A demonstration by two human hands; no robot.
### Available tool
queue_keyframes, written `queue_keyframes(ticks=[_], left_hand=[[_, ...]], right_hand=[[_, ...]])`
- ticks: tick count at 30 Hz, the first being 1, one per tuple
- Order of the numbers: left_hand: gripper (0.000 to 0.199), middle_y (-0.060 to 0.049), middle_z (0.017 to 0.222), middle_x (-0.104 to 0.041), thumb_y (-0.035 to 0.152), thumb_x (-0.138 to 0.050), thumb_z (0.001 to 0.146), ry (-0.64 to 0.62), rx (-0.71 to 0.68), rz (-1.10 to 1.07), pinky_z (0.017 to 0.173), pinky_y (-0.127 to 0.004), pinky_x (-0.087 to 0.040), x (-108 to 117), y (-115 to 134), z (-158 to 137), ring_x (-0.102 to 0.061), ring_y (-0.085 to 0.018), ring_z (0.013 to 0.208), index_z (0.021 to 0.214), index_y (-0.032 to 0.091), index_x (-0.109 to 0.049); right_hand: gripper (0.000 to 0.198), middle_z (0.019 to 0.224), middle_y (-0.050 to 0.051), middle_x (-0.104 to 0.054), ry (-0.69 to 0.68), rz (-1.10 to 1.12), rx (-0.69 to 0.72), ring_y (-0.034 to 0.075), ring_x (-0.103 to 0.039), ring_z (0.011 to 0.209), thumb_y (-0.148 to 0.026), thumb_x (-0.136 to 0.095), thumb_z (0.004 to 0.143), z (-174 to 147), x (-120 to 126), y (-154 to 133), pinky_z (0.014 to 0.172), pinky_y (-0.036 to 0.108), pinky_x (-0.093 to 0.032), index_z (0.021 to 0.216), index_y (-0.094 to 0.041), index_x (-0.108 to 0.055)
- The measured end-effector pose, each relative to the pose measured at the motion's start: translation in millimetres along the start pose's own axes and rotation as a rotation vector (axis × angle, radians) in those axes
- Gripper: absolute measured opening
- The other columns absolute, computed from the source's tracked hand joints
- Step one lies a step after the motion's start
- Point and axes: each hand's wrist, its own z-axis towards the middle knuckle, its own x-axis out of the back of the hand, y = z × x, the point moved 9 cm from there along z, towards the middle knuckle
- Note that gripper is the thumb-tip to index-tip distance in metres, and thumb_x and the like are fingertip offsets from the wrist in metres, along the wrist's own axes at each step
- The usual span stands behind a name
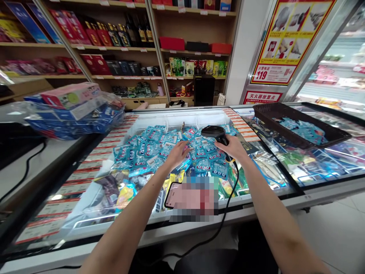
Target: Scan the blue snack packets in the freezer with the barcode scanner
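Observation:
My right hand (234, 148) is wrapped around the handle of a black barcode scanner (213, 131), whose cable (232, 190) runs down toward the floor. Its head sits above a spread of small blue packets (142, 152) on the glass top of a freezer. To the left, my left hand (178, 154) is over the same packets, fingers apart and slightly bent, with nothing visible in its grasp. Between my forearms a phone (176, 196) lies near the front edge, partly covered by a blurred patch.
A brown tray (299, 123) holding more blue packets stands at right. Plastic-wrapped boxes (76, 110) are piled at left. Behind the freezer (159, 224) rise stocked shelves (119, 47). Price labels (82, 179) line both sides of the glass.

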Motion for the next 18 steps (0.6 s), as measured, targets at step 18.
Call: queue_keyframes(ticks=[18], left_hand=[[0.088,-0.013,0.142,-0.04,0.073,-0.06,0.062,-0.172,0.189,0.115,0.11,-0.042,-0.029,-16.3,-20.1,12.8,-0.033,-0.032,0.133,0.13,0.019,-0.045]], right_hand=[[0.039,0.098,0.007,-0.069,0.185,-0.541,0.1,0.025,-0.064,0.087,-0.04,-0.051,0.083,-15.4,-15.7,-11.3,0.07,0.031,-0.043,0.118,-0.024,-0.058]])
